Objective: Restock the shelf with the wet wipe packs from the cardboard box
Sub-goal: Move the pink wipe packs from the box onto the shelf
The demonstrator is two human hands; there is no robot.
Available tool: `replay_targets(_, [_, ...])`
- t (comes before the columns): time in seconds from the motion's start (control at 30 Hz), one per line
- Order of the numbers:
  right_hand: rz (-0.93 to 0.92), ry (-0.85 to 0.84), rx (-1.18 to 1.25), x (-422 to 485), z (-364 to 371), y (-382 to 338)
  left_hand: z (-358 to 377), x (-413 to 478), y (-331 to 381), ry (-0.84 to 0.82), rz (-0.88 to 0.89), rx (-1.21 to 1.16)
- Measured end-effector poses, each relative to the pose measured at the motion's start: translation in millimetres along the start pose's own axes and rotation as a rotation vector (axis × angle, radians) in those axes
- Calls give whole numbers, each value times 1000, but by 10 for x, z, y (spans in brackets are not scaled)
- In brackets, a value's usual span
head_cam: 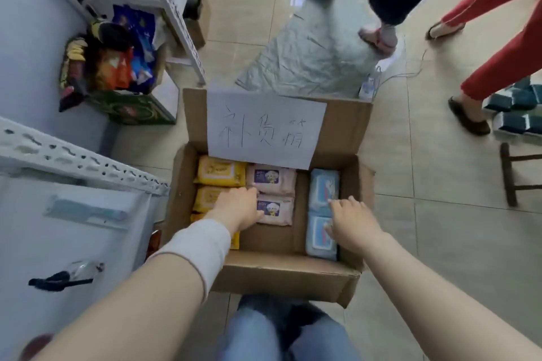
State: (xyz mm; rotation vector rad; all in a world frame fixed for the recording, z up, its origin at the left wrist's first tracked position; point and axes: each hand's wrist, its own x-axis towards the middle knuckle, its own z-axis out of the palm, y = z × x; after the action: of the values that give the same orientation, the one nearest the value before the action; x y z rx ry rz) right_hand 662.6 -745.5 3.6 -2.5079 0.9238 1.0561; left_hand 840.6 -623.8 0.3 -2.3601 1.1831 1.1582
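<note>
Reaching into the cardboard box (293, 271), left hand (237, 208) and right hand (353, 223) are laid, fingers uncurled, on wet wipe packs (220, 170); restocking is judged barely begun.

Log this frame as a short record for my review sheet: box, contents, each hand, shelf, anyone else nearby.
box: open cardboard box on the floor, handwritten paper sign on its far flap
contents: yellow packs left, pink packs middle, blue packs right
left: left hand reaches in over a yellow pack, beside the pink ones
right: right hand, fingers spread over the blue packs
lifted: no pack yet
shelf: white metal shelf at left
others: other people's legs at top right
</note>
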Motion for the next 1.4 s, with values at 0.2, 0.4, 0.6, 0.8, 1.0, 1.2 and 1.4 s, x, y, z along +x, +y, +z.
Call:
replay_targets(0.2, [18, -240, 366, 1197, 1182, -312, 894, 1538, -80, -73, -138, -418])
replay_targets(0.4, [199, -172, 794, 2207, 2070, -649, 1413, 2581, -125, 274, -390, -661])
replay_targets(0.6, [487, 29, 1191, 2505, 2314, -897, 1511, 2688, 23, 350, -570, -601])
replay_targets(0.8, [465, -232, 1530, 2506, 2284, -779, 1472, 2725, -32, 379, -503, -601])
replay_targets(1.0, [391, -250, 1676, 2481, 2266, -709, 1401, 2758, 55, 408, -532, -668])
replay_targets(1.2, [537, -186, 1627, 2241, 2273, -626, 1313, 2710, 0, 488, -493, -876])
replay_targets(1.4, [619, -154, 1568, 1934, 2298, -427, 1317, 2599, 37, 159, -409, -1193])
